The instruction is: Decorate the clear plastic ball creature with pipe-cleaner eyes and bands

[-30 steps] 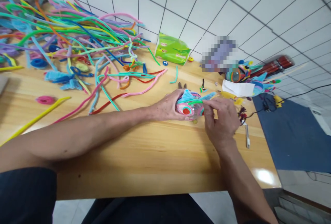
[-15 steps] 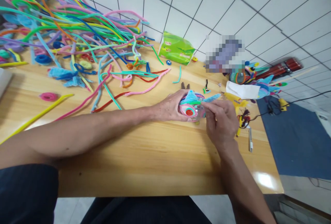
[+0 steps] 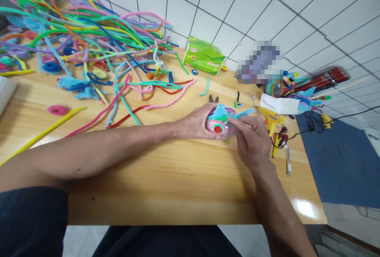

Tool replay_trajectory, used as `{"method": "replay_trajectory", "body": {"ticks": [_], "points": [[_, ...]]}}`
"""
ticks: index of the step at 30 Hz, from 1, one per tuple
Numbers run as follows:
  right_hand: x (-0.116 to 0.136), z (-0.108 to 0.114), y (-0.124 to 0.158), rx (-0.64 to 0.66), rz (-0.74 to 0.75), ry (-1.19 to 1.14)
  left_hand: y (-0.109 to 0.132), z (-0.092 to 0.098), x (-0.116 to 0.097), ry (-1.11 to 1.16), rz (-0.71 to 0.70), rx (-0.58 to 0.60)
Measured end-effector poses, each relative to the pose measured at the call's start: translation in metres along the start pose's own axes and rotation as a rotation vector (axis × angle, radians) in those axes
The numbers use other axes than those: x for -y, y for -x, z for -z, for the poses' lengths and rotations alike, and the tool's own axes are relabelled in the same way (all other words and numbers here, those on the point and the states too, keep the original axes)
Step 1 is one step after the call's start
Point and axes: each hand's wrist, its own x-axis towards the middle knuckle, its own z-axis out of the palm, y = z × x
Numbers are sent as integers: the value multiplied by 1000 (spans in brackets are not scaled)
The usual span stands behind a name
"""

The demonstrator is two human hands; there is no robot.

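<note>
A small clear plastic bottle decorated with coiled pipe cleaners [image 3: 218, 127] has a pink ring with a red and teal centre on its side. A blue ridged triangle stands on top and a light blue piece sticks out to the right. My left hand [image 3: 199, 122] is wrapped round its left end. My right hand [image 3: 253, 138] is at the other end, fingers curled, the index fingertip pressing on the green strip near the top. Its thumb is partly hidden against the bottle. Behind the bottle, dark tool tips [image 3: 213, 98] show on the table.
A large heap of coloured pipe cleaners [image 3: 97, 31] covers the back left. A green packet [image 3: 203, 55] leans by the tiled wall. On the right lie a yellow glue gun [image 3: 271, 118], a utility knife [image 3: 288, 161], a white paper piece [image 3: 279, 103] and a dark red cylinder [image 3: 323, 78].
My right index fingertip has shifted slightly left onto the green strip, and the hand has flattened a little. The left hand keeps its hold on the bottle.
</note>
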Motion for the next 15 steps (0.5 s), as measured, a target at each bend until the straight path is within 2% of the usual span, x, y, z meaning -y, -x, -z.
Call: {"method": "replay_trajectory", "body": {"ticks": [15], "points": [[0, -3, 0, 4, 16, 14, -1, -1, 0, 35, 23, -5]]}}
